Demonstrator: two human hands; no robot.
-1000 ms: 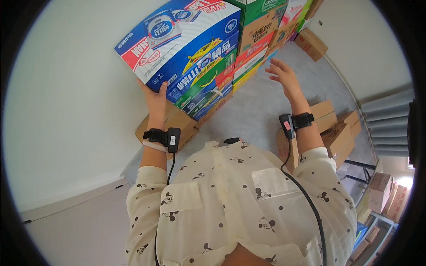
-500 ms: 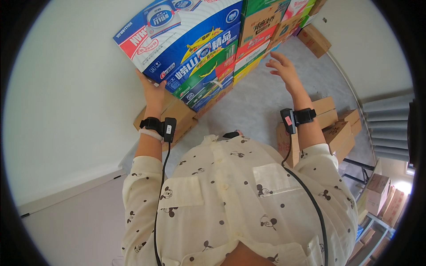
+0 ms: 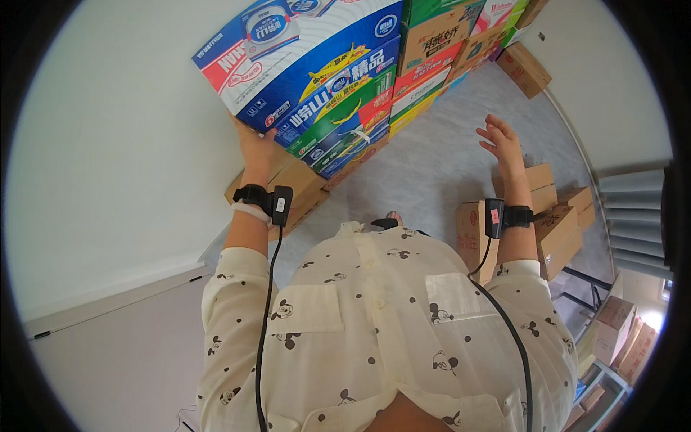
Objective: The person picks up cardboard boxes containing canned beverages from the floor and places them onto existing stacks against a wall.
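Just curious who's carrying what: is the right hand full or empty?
Empty: the right hand is open, nothing in its grasp, with grey floor behind it.

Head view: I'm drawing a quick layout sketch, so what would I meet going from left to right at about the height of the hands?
White wall, left hand, red box in the stack, right hand, grey curtain.

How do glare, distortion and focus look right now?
Head view: an overexposed patch beside the pale box at lower right; head view: the blue-and-white box has fisheye-bowed edges, picture corners black; head view: left hand and right hand fairly sharp.
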